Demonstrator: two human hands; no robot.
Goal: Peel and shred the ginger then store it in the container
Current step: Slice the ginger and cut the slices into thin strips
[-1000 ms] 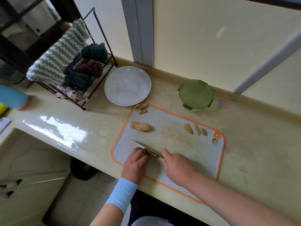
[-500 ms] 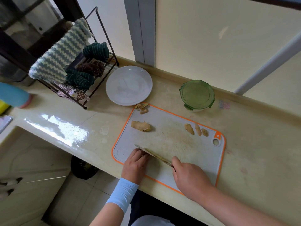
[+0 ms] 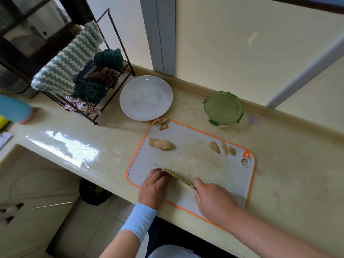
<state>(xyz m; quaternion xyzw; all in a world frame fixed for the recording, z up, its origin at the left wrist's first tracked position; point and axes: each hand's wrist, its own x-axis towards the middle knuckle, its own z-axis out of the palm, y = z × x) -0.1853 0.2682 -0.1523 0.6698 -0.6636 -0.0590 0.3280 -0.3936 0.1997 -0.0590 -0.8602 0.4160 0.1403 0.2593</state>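
A grey cutting board [image 3: 195, 157] with an orange rim lies on the counter. My right hand [image 3: 214, 200] grips a knife [image 3: 175, 176], its blade lying across the board's near left part. My left hand [image 3: 153, 187] has its fingers curled down beside the blade, on something hidden beneath them. A peeled ginger chunk [image 3: 159, 144] lies at the board's left. Three smaller ginger pieces [image 3: 222, 148] sit at its far right. Ginger peels [image 3: 161, 123] are heaped at the board's far left corner. The green-lidded container [image 3: 223, 108] stands shut behind the board.
A white plate [image 3: 146, 97] sits behind the board's left corner. A black wire rack [image 3: 89, 75] with folded cloths stands at the far left. A blue bottle [image 3: 14, 110] lies at the left edge. The counter's front edge runs just under my wrists.
My right hand has drawn back to the right along the board with the knife, and the blade has swung to a shallower angle. My left hand has stayed in place.
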